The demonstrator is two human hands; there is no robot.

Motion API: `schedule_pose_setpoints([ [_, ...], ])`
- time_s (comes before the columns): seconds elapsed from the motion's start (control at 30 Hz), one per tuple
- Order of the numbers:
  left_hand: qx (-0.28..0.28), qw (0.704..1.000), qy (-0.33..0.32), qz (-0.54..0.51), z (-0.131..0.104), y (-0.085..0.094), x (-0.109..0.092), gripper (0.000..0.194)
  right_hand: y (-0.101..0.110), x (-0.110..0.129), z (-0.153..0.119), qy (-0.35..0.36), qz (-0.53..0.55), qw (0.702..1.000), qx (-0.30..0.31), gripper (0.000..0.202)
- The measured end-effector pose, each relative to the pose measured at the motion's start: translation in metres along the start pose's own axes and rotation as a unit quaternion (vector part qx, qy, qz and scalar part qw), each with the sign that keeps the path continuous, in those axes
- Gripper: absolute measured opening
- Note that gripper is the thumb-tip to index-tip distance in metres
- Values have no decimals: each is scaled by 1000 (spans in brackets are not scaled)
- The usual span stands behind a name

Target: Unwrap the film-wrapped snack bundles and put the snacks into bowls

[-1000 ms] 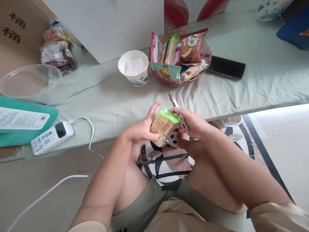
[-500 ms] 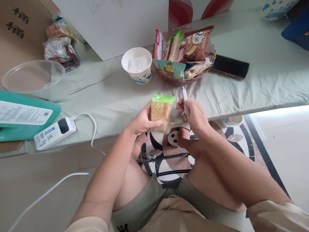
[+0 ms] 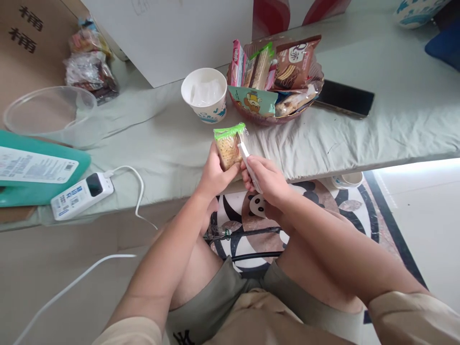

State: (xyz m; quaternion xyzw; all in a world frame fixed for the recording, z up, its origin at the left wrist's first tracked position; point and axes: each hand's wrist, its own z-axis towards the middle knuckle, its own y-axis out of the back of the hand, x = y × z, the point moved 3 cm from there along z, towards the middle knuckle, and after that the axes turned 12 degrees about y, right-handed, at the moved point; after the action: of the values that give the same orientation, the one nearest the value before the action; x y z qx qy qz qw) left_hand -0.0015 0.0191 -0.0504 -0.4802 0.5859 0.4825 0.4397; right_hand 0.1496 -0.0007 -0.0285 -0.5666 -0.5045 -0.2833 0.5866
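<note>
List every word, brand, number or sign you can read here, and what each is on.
"桶", twice, on the cardboard box.
"Q蒂", as it appears, on the brown packet.
Handwriting on the white box: too faint.
Monogram on the shorts: cut off, uncertain.
Too small or blurred: pink packet, white device, green container, paper cup.
Wrapped snack in the left hand: nothing legible.

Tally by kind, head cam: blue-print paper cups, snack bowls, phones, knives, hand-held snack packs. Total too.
Paper cups: 3 (one cut off by the frame)
Bowl: 1
Phone: 1
Knife: 1
Snack pack in hand: 1
Total: 7
</note>
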Motion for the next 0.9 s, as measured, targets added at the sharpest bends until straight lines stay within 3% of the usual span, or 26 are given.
schedule_pose_setpoints([
  [0.17,71,997,-2,-44,-1,1,-3,62,0,-7,4,-8,-3,1000,5,51],
  [0.3,59,995,17,-73,1,1,1,65,-1,-5,3,31,-20,999,-5,45],
  [0.47,57,991,33,-114,2,0,6,69,-1,1,3,-1,-12,999,-45,32],
  [0.73,66,989,29,-126,-4,-1,1,67,-9,14,2,-20,-68,998,-2,33],
  [0.9,10,987,11,-157,-7,9,-3,65,-12,13,-2,-74,-101,992,17,34],
])
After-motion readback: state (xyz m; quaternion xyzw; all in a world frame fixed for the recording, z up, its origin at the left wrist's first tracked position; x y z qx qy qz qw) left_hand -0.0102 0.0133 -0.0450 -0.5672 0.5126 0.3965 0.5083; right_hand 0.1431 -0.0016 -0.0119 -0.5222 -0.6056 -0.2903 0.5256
